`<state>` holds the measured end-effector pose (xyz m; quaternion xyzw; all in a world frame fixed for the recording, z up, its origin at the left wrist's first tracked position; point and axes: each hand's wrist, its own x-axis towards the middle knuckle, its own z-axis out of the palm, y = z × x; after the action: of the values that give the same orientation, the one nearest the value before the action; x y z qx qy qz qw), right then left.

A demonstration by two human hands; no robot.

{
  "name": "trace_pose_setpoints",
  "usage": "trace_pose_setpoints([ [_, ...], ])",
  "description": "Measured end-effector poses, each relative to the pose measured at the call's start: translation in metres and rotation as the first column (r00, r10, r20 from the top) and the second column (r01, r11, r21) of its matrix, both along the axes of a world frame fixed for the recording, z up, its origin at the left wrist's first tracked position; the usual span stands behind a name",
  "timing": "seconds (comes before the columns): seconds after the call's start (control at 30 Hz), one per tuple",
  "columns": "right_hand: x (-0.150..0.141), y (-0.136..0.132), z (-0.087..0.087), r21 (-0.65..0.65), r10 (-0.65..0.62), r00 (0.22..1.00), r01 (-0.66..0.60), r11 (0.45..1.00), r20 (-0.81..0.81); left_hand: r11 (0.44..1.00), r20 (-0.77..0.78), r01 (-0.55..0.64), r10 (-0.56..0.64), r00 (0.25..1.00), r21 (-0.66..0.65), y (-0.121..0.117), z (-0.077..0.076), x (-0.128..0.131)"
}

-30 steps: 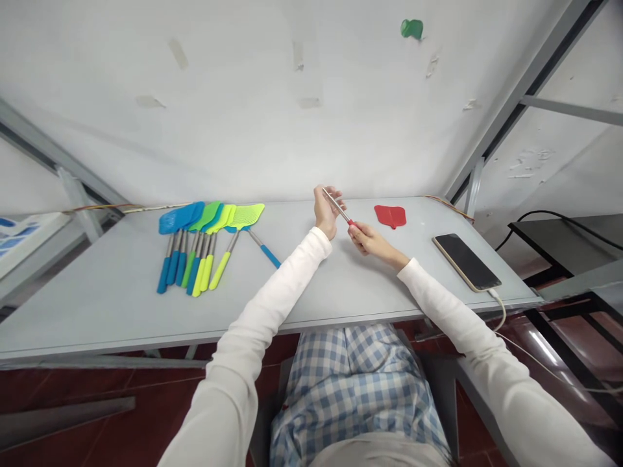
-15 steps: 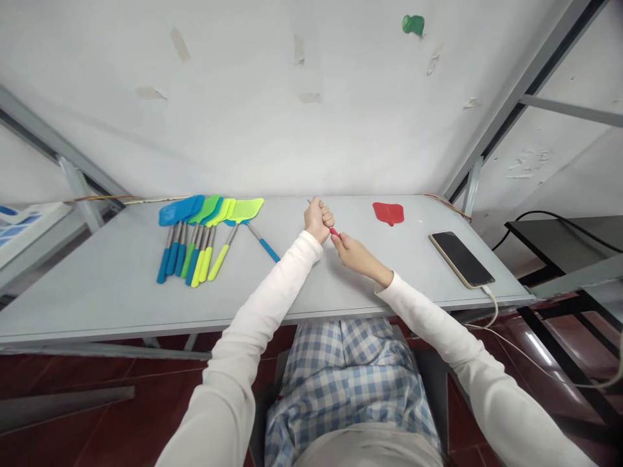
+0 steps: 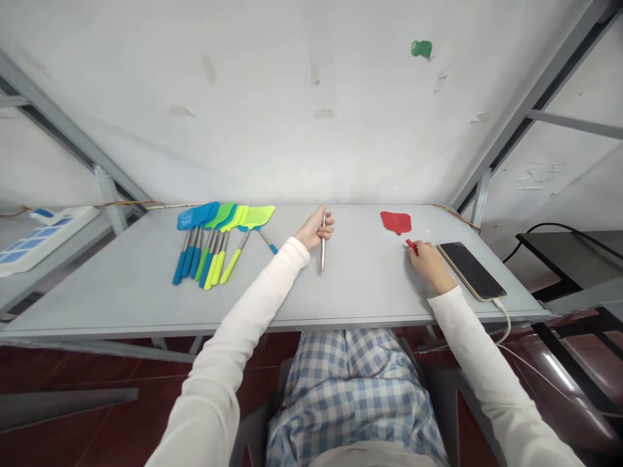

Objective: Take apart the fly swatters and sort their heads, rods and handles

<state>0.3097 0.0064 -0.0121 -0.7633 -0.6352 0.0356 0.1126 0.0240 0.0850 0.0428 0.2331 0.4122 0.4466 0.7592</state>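
Observation:
My left hand (image 3: 316, 228) grips a thin steel rod (image 3: 322, 250), which runs toward me from the fist and ends above the grey table (image 3: 360, 292). Farther right, my right hand (image 3: 426, 258) pinches a small red plastic piece (image 3: 411, 244) at its fingertips. That hand is nearest a red fly swatter head (image 3: 396, 222), which lies detached from any handle, and a smartphone (image 3: 471, 270). The two hands are well apart.
Several blue, green and yellow fly swatters (image 3: 221, 219) lie side by side left of my left hand. A cable (image 3: 501, 318) runs from the smartphone over the front edge. A white-and-blue panel (image 3: 48, 239) sits beyond the table's left end.
My hands have come apart. The right hand has moved rightward with the red piece, and the steel rod now stays in my left hand, pointing toward me.

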Motion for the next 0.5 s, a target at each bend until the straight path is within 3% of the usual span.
trace_pose_setpoints([
  [0.07, -0.003, -0.002, -0.005, 0.016, -0.001, 0.997, -0.001, 1.000, 0.083, 0.998, -0.007, 0.064, -0.064, 0.998, -0.006, 0.001, -0.010, 0.008],
  [0.17, -0.004, -0.008, -0.008, 0.066, -0.011, 0.992, 0.003, 0.998, 0.126, 0.996, 0.024, 0.090, -0.090, 0.996, -0.017, 0.005, -0.013, 0.000],
  [0.37, -0.001, -0.007, -0.016, 0.155, -0.021, 0.989, -0.002, 0.988, 0.147, 0.999, 0.056, -0.025, 0.027, 0.998, -0.037, 0.002, -0.021, -0.011],
  [0.5, -0.001, -0.005, -0.018, 0.150, -0.022, 0.986, -0.003, 0.989, 0.164, 0.994, -0.036, 0.089, -0.091, 0.995, -0.062, 0.001, -0.029, -0.003],
])
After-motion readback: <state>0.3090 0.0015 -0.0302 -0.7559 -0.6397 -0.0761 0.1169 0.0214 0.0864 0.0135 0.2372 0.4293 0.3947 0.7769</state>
